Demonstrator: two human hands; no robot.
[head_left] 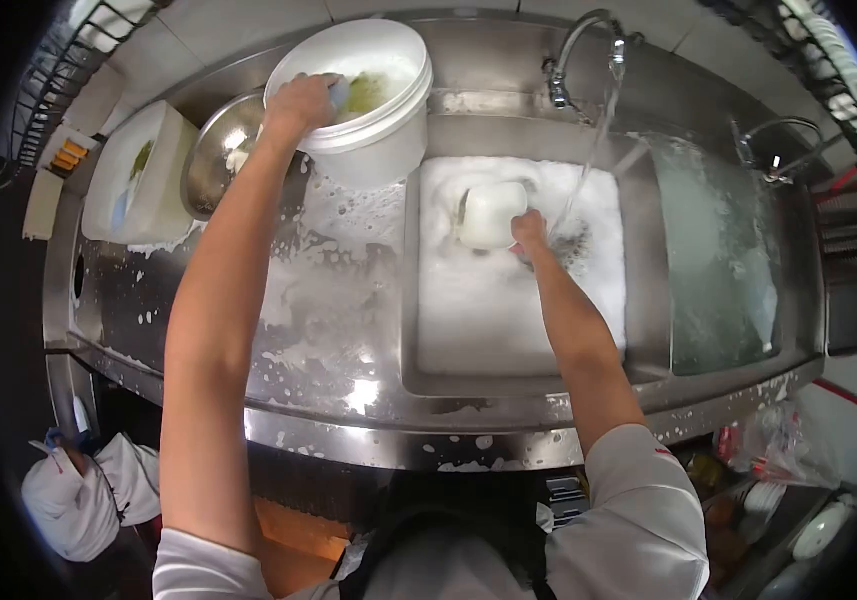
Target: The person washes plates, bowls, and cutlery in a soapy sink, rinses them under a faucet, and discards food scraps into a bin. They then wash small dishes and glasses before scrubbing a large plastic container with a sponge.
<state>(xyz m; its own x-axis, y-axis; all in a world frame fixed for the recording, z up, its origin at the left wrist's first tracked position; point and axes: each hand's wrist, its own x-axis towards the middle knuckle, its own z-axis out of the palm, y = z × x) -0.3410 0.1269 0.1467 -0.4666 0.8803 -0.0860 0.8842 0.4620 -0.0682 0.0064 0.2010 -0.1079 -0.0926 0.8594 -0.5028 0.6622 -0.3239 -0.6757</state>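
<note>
Foam (pixel 468 300) around rounded-square container (pixel 493 213) in right hand (pixel 528 230), left hand (pixel 301 103) at round plastic bucket (pixel 373 158), grip unclear.

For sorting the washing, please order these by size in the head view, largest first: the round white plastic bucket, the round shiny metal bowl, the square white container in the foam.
1. White bucket
2. Metal bowl, partly hidden
3. White container, clearly smallest
</note>
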